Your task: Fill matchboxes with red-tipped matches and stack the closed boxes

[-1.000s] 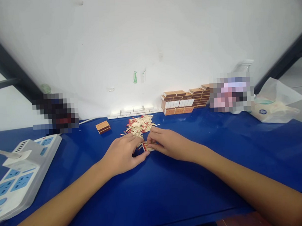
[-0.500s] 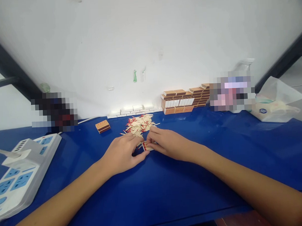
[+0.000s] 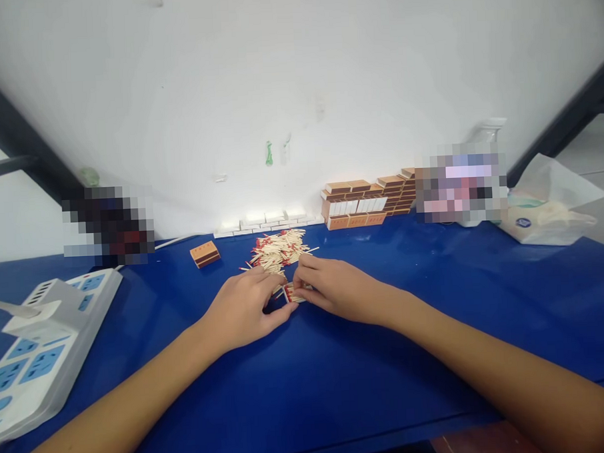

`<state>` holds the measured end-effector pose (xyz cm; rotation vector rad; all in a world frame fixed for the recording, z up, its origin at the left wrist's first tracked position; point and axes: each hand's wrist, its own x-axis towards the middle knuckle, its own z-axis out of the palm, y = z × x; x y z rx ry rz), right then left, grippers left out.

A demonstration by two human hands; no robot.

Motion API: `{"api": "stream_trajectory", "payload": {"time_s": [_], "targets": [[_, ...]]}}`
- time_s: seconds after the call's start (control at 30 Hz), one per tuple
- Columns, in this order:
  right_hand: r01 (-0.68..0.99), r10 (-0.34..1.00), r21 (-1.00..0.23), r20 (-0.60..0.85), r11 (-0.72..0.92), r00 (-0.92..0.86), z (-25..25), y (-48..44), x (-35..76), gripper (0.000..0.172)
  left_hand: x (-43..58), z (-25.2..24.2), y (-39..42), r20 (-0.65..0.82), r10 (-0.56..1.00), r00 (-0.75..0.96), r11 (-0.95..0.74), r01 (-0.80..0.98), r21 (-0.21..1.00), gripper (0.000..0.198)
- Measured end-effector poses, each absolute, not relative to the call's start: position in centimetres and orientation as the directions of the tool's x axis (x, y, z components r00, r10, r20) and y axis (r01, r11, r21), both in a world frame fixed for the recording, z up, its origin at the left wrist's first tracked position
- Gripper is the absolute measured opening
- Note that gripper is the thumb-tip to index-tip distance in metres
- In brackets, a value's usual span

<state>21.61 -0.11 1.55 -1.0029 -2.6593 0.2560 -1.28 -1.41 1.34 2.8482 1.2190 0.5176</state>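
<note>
A small white matchbox tray (image 3: 286,296) with red-headed matches (image 3: 295,293) in it lies on the blue table between my hands. My left hand (image 3: 245,309) closes on the tray's left end, its thumb at the near side and its fingers at the far side. From the right, my right hand (image 3: 332,285) reaches over the tray, fingertips pinched on the matches inside; the tray's right part is hidden under it. Just beyond both hands spreads a loose pile of matches (image 3: 279,249), some stray ones reaching down to my left fingers.
A closed matchbox (image 3: 204,254) lies left of the pile. Along the wall stand white trays (image 3: 264,223) and stacked matchboxes (image 3: 356,220). A power strip (image 3: 47,361) takes up the left, a tissue pack (image 3: 542,219) the right. Two blurred objects stand near the wall.
Hardly anything differs. Both hands keep their places at the tray, and the whole view has shifted very slightly.
</note>
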Motion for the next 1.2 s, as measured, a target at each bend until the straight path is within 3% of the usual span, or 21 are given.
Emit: {"api": "stream_trajectory", "payload": {"time_s": [0.57, 0.87, 1.03, 1.2], "targets": [[0.63, 0.685, -0.282, 0.189, 0.724, -0.703, 1.8, 0.4, 22.1, 0.014, -1.3, 1.6, -1.5, 0.298, 0.704, 0.644, -0.699, 0.703, 0.133, 0.028], [0.565, 0.664, -0.381, 0.215, 0.732, -0.716, 1.8, 0.4, 22.2, 0.013, -1.3, 1.5, -1.4, 0.306, 0.702, 0.643, -0.7, 0.703, 0.126, 0.028], [0.664, 0.758, -0.365, 0.323, 0.653, -0.567, 1.6, 1.6, 23.0, 0.013, -1.4, 1.3, -1.4, 0.316, 0.706, 0.634, -0.694, 0.708, 0.132, 0.03], [0.823, 0.88, -0.335, 0.3, 0.46, -0.369, 0.6, 3.4, 23.6, 0.01, -1.3, 1.3, -1.5, 0.307, 0.71, 0.633, -0.692, 0.709, 0.137, 0.032]]}}
